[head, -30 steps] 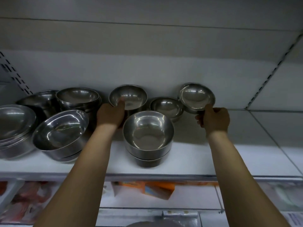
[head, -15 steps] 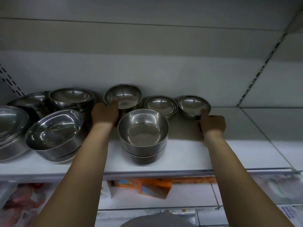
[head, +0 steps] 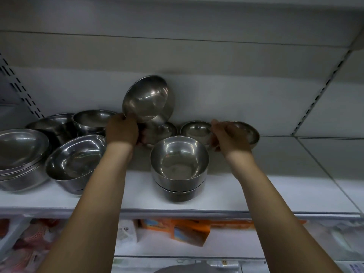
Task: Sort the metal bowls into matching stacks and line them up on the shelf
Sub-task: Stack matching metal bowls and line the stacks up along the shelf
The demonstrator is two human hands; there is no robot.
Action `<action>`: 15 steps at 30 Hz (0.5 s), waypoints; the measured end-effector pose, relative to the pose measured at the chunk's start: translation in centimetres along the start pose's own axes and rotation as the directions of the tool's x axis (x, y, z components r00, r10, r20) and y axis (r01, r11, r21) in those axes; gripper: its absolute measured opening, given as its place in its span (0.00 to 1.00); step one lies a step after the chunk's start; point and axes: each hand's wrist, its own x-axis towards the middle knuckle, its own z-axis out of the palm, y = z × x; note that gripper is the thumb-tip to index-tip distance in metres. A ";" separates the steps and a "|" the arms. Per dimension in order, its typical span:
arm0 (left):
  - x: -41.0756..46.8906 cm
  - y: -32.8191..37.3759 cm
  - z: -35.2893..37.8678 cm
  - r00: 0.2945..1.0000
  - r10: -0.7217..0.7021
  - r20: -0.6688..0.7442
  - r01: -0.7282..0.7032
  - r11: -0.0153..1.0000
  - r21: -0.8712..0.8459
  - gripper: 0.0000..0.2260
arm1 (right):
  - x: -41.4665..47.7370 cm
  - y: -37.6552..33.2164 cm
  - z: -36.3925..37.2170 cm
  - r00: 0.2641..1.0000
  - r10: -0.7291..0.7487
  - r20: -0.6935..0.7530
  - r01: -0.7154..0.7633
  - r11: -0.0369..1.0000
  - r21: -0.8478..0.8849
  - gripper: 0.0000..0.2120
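Wide metal bowls [head: 21, 152], nested in a stack, sit at the far left end of the white shelf [head: 275, 194], cut off by the picture's edge. Behind them stands a dark bowl [head: 53, 125], and just beside it at the front a tilted stack [head: 76, 162] leans with its mouth toward the camera. A back stack [head: 92, 120] stands near the rear wall.

The left grip [head: 123, 131] comes next, its fingers curled round the lower rim of a lifted bowl [head: 146, 99]. That bowl is held up clear of the shelf and tipped steeply, so its shiny inside faces the camera. Directly below it a half-hidden bowl [head: 163, 130] stands on the shelf, partly covered by the hand.

In the middle, toward the front edge, stands the centre stack [head: 179, 156] of nested deep bowls, upright. Behind it a small bowl [head: 196, 129] rests near the wall.

The right grip [head: 230, 138] has thumb and curled fingers pinching the near rim of the rightmost bowl [head: 248, 131], a small one just beside its neighbour. Whether this bowl rests on the shelf or hangs just above it cannot be told. Right of it the shelf runs on bare and white.

On the level below, an orange box [head: 189, 231] lies under the centre stack.
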 end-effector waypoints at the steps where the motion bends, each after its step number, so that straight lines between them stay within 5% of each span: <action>1: -0.3 0.2 -0.3 1.000 0.009 0.011 -0.009 1.000 -0.017 0.13 | -0.3 -0.2 0.3 0.999 0.013 0.038 -0.013 1.000 0.009 0.20; 11: -5.5 1.0 -2.4 0.990 0.119 0.073 -0.123 0.991 0.059 0.17 | -2.6 -1.9 1.1 0.987 -0.083 0.140 0.076 0.996 0.050 0.21; 15: -7.6 1.8 -2.9 0.989 0.098 0.112 -0.106 0.992 0.071 0.16 | -3.6 -2.6 0.3 0.969 -0.192 0.155 0.166 0.972 0.165 0.14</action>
